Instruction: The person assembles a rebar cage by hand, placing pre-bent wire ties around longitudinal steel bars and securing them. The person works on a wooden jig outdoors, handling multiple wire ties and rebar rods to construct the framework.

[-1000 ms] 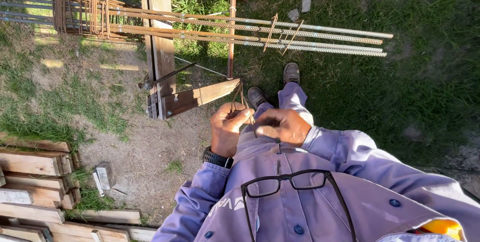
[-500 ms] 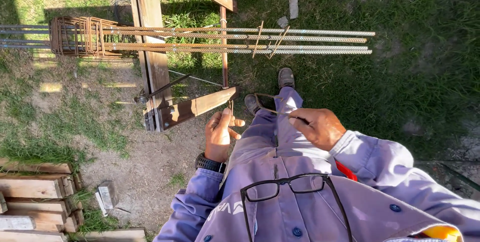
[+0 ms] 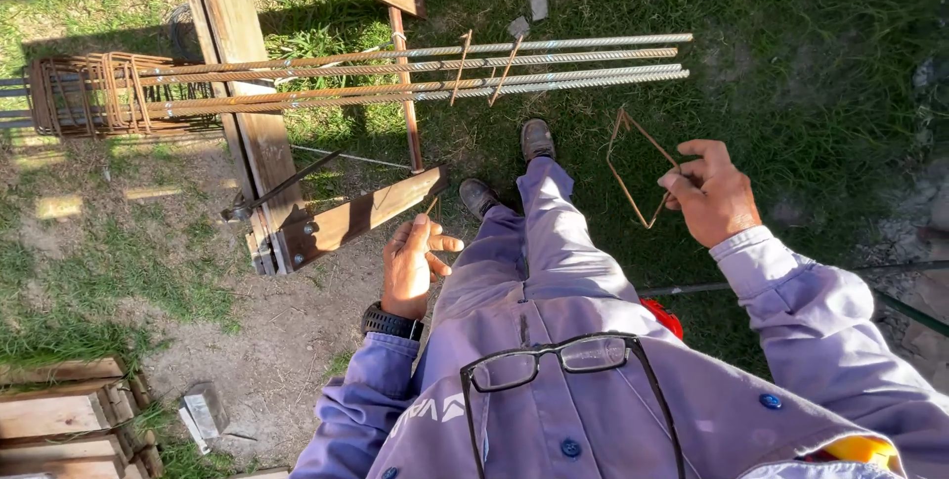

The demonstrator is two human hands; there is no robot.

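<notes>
The right hand (image 3: 714, 194) is lifted out to the side, over the grass (image 3: 791, 64), and pinches a bent wire stirrup (image 3: 638, 168) between thumb and fingertips. The stirrup is a rusty closed loop with four corners; it hangs to the left of that hand, tilted, with its upper corner higher than the knuckles and its lower corner near the thumb. The left hand (image 3: 413, 266) is lower and closer to the body, its fingers curled loosely with the thumb pointing right. A thin rod (image 3: 433, 206) rises from its fingertips toward the plank (image 3: 356, 220), so it seems to grip that rod lightly, but the grip itself is too small to tell for certain. A dark watch (image 3: 389, 322) sits on the left wrist.

Taking the plank as the landmark: the stirrup is well to its right, beyond the person's two shoes (image 3: 509, 168). The left hand is just below the plank's right end. Above the plank lie long ribbed bars (image 3: 474, 69), running left to right across the grass, with two short rusty pieces leaning on them. Far left of the plank, at the bars' end, sits a bundle of stirrups (image 3: 94, 93). An upright post (image 3: 237, 84) meets the plank at its left end. Glasses (image 3: 554, 360) hang on the purple shirt front, below both hands.
</notes>
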